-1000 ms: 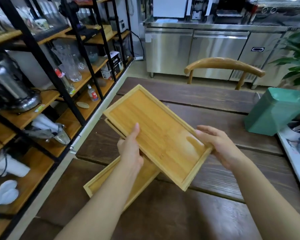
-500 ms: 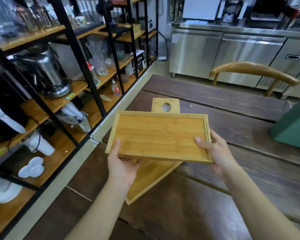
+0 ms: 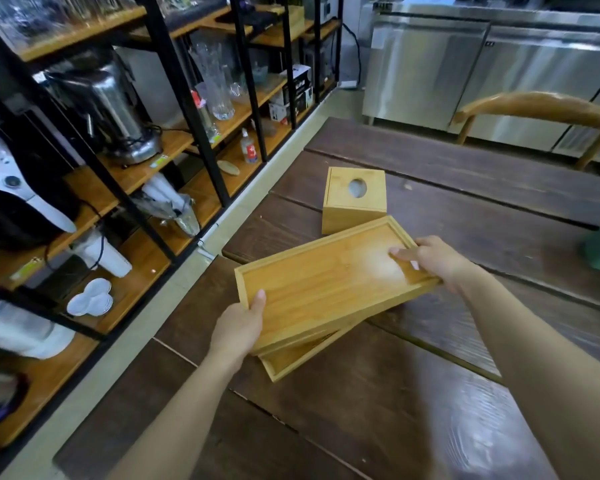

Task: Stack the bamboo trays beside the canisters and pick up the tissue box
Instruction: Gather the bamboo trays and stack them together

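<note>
Top tray point(image 3: 326, 282) has swung flatter over lower tray point(image 3: 302, 355); left hand point(image 3: 239, 323) and right hand point(image 3: 433, 261) clasp its ends — light, stiff, smooth, best held by the rims.

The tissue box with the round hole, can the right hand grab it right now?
Probably not yet. The right hand is busy gripping the top tray, as is the left hand. The tissue box sits just beyond the tray with nothing on it, so once freed, it looks reachable.

The upper tray point(image 3: 329, 289) hides most of the lower tray point(image 3: 298, 358); shelf glassware point(image 3: 215, 81) is blurred.
</note>
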{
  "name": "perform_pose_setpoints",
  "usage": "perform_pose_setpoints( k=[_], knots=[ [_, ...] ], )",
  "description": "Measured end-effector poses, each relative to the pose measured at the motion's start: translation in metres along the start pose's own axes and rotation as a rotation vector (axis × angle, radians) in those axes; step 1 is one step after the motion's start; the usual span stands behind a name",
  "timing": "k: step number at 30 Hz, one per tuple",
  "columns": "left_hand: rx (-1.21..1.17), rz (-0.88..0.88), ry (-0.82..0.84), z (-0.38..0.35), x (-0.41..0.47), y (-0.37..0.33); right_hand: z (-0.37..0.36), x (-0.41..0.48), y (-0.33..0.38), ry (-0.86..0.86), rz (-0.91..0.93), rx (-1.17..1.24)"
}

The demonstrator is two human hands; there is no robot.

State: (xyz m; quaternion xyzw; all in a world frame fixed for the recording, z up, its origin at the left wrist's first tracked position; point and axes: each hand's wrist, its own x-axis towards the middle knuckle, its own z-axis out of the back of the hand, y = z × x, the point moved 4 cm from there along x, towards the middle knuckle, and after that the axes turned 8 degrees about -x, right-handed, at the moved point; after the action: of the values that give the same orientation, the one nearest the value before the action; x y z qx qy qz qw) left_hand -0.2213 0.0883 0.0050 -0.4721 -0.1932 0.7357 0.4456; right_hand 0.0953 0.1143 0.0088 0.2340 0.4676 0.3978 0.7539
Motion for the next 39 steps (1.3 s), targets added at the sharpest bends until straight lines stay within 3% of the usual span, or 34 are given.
perform_pose_setpoints(
  k=[2, 7, 19, 24, 26, 30, 39],
  knots=[
    [0.129, -0.065, -0.029, -0.004, 0.003, 0.001, -0.003, 0.011, -0.004, 0.017, -0.029, -0.125],
    [0.252, -0.103, -0.069, -0.005, 0.010, 0.008, -0.014, 0.025, -0.011, 0.086, -0.043, -0.151],
    [0.089, 0.054, -0.055, -0.005, 0.018, 0.024, -0.033, 0.036, -0.005, 0.110, -0.030, -0.131],
    [0.247, 0.083, -0.024, -0.005, 0.017, 0.022, -0.035, 0.036, -0.007, 0.098, -0.007, -0.138],
    [0.083, 0.165, -0.029, -0.004, 0.023, 0.022, -0.035, 0.033, -0.009, 0.081, -0.011, -0.115],
    [-0.463, 0.318, -0.035, -0.006, 0.041, 0.040, -0.036, 0.026, -0.015, 0.033, -0.025, -0.069],
    [-0.715, 0.216, 0.149, 0.005, 0.017, 0.014, -0.033, 0.021, -0.031, -0.034, -0.028, 0.077]
  ],
)
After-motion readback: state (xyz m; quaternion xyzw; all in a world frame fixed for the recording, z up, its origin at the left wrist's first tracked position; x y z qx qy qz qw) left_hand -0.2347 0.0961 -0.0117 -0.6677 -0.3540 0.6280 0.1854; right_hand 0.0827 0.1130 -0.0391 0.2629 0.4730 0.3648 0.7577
